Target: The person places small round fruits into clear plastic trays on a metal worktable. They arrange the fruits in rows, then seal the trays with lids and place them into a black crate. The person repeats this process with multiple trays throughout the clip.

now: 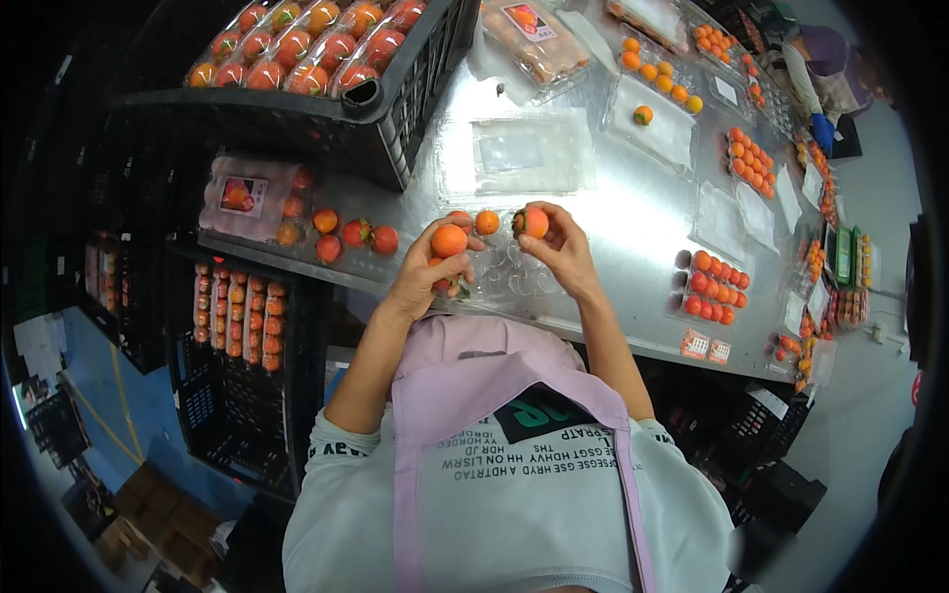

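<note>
My left hand point(424, 267) holds an orange persimmon point(449, 241) at its fingertips, with at least one more fruit lower in the palm, partly hidden by the thumb. Between the thumb and fingers of my right hand point(562, 256) is a redder persimmon point(535, 222), its leafy calyx facing left. Under and between both hands lies a clear plastic tray point(511, 278) with round cups. A single orange persimmon point(487, 222) sits at the tray's far side, and another beside it is partly covered by my left fingers. Several loose persimmons point(356, 232) rest on the metal table left of my left hand.
A black crate point(393, 126) of packed fruit stands at the back left. Beside it lies a labelled pack point(245, 194). A flat clear package point(530, 152) lies beyond my hands. Filled trays point(715, 287) stand to the right. Another person point(834, 74) works at the far right.
</note>
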